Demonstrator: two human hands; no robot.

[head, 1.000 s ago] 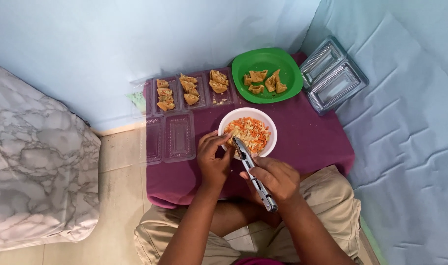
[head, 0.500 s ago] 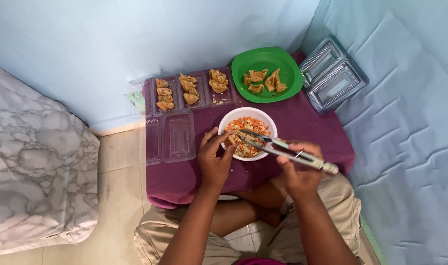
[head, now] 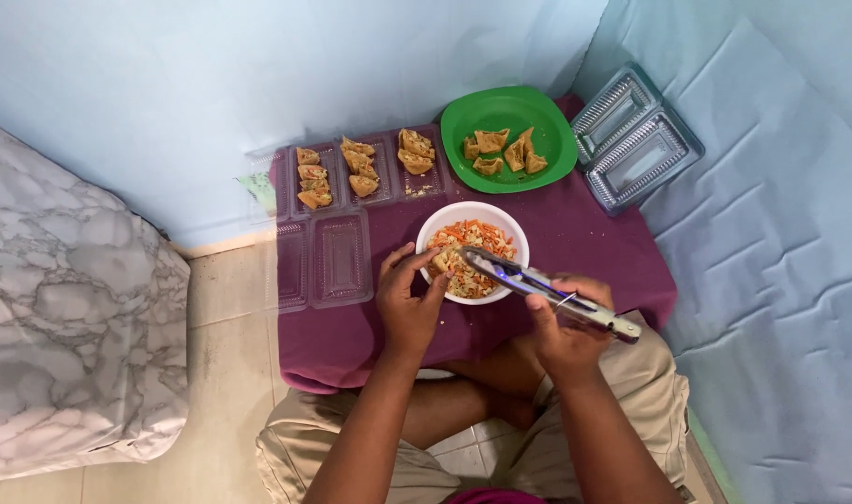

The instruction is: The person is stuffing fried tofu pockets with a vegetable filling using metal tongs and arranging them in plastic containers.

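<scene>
A white bowl (head: 446, 218) of shredded orange and pale vegetable filling stands on the purple cloth (head: 585, 243). My left hand (head: 407, 303) rests at the bowl's near-left rim, its fingers pinching a small fried tofu piece (head: 442, 260). My right hand (head: 561, 317) grips metal tongs (head: 547, 285) whose tips reach into the filling close to that piece. A green plate (head: 547, 140) behind the bowl carries several fried tofu pieces (head: 502, 151).
Three clear trays (head: 363, 168) with stuffed tofu line the cloth's far left, with open clear lids (head: 323, 259) in front. Stacked empty clear containers (head: 633, 138) lie at the far right. A marble-patterned cushion (head: 62, 317) is on the left. Light blue sheets cover the walls.
The tongs swung from pointing toward me to lying across the bowl, tips in the filling. My right hand moved right. My left hand stays at the bowl's rim.
</scene>
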